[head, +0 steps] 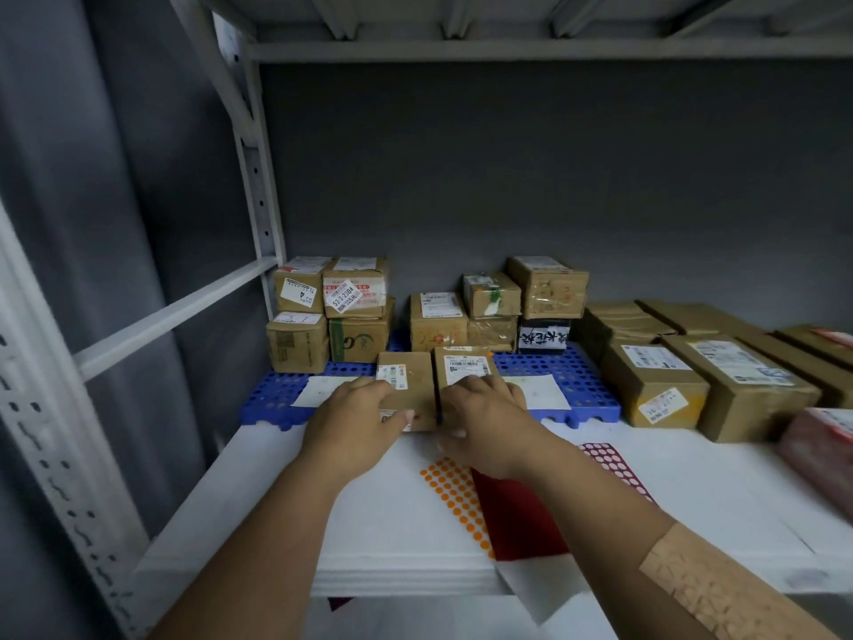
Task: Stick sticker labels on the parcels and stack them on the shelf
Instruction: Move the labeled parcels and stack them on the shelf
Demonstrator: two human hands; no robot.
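Two hands, left [357,420] and right [484,420], each gripping a small boxy cardboard parcel [408,378] [466,364] on perforated blue plastic mat [565,378].

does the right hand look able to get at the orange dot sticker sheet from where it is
Probably yes: the orange dot sticker sheet lies bare on the white shelf just below the right hand, which only grips a small brown cardboard parcel and would need to let go.

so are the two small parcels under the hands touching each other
Cannot tell. In the head view the left parcel and right parcel sit side by side with only a dark seam between them, either shadow or a gap.
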